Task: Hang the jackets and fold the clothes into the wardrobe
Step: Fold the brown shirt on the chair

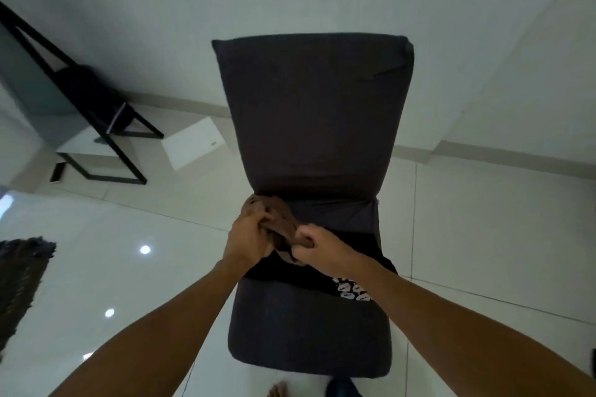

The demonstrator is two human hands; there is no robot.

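A bunched brown garment [281, 226] lies on the seat of a dark grey fabric chair [314, 113], close to the backrest. My left hand [249, 237] grips its left side and my right hand [317, 243] pinches its right side. Under it a black garment [319, 271] with a white print [351, 289] is spread across the seat. No wardrobe or jacket is in view.
A black metal-framed stand [106, 126] with a dark bag [93, 97] stands at the back left. A white flat box [195, 142] leans near the wall. A dark fringed rug [22, 277] lies at the left edge. Glossy white floor tiles surround the chair. My foot [279, 390] shows below.
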